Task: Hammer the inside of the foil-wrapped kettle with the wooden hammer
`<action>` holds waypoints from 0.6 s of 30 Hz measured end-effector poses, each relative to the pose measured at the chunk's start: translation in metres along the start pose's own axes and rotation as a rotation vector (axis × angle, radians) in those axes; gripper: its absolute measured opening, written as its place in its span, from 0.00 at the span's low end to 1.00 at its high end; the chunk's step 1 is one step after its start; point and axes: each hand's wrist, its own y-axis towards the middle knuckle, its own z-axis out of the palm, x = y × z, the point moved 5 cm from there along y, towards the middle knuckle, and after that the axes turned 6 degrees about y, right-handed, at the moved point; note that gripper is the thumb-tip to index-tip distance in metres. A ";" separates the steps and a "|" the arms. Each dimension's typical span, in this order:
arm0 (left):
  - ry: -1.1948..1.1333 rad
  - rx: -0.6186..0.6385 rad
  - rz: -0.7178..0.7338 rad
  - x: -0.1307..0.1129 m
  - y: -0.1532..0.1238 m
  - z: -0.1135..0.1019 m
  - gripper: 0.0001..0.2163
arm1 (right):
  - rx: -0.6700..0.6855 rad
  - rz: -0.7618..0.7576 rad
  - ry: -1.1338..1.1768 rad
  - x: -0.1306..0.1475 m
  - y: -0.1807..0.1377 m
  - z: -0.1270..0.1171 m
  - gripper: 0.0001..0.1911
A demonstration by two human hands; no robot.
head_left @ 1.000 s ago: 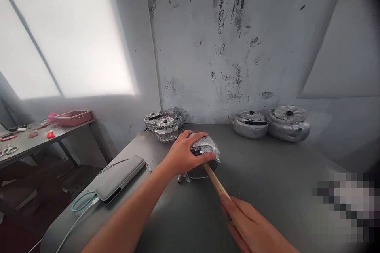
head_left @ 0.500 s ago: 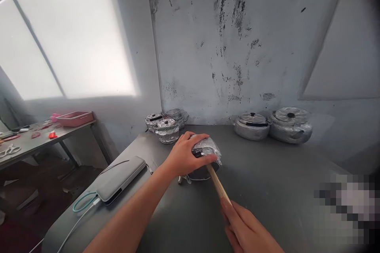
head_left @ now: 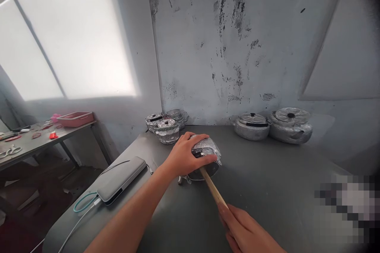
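My left hand (head_left: 183, 155) lies curled over the lid of a small shiny metal pot (head_left: 208, 157) in the middle of a grey table (head_left: 267, 189), pressing it down. My right hand (head_left: 243, 231) at the bottom edge is closed round a wooden stick (head_left: 212, 187). The stick's far end reaches the near side of the pot, under my left fingers. What is on that end I cannot make out.
Several small lidded pots (head_left: 166, 126) stand at the table's back left, two bigger ones (head_left: 273, 126) at the back right against the stained wall. A grey power bank (head_left: 120, 180) with a cable lies at the left edge. A side table (head_left: 35, 138) with a pink tray stands at left.
My right hand and the stick have shifted slightly to the left. My left hand and the pot have stayed in place.
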 end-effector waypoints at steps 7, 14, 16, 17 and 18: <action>-0.004 -0.012 0.007 0.001 0.001 0.001 0.30 | -0.010 0.012 -0.032 0.002 0.002 -0.004 0.16; -0.006 0.014 0.002 -0.001 0.000 0.000 0.30 | 0.005 -0.010 -0.055 0.002 0.002 -0.005 0.17; -0.006 0.013 0.003 -0.002 0.000 -0.001 0.30 | 0.002 -0.024 -0.070 0.002 0.002 -0.004 0.16; -0.007 0.015 0.001 -0.002 0.000 -0.001 0.30 | -0.001 -0.031 -0.079 0.002 0.002 -0.004 0.16; -0.007 0.017 -0.001 -0.001 0.000 -0.001 0.30 | -0.002 -0.039 -0.087 0.002 0.003 -0.004 0.16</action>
